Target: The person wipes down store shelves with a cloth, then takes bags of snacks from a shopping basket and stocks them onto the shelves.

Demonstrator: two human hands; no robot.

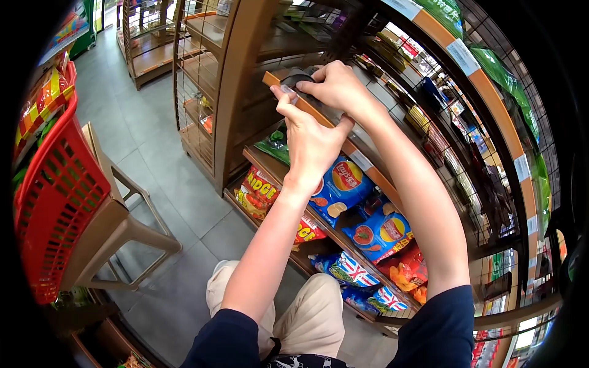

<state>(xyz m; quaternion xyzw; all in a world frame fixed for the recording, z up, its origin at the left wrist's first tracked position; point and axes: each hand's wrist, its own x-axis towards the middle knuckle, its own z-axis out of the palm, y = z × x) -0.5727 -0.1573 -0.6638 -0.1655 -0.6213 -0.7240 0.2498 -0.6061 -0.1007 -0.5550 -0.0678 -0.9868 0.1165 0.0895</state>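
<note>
My right hand [337, 86] is closed on a dark, curved object [297, 80] at the end of a shelf; its exact kind is blurred. Just below it, my left hand [310, 138] lies against the orange shelf edge strip [316, 112], thumb stretched to the right and index finger pointing up the strip. A small clear plastic piece [288, 92] shows by the left fingertips. Under my hands, blue Lay's chip bags [346, 184] sit on the lower shelf. A white price label [360, 161] is on the strip.
Red and yellow chip bags [257, 191] and blue snack bags [346, 270] fill the lowest shelf. To the left, a red basket [58, 202] rests on a beige plastic stool [138, 239]. A wire-sided shelf rack [202, 80] stands beyond. Grey floor tiles [184, 227] lie between.
</note>
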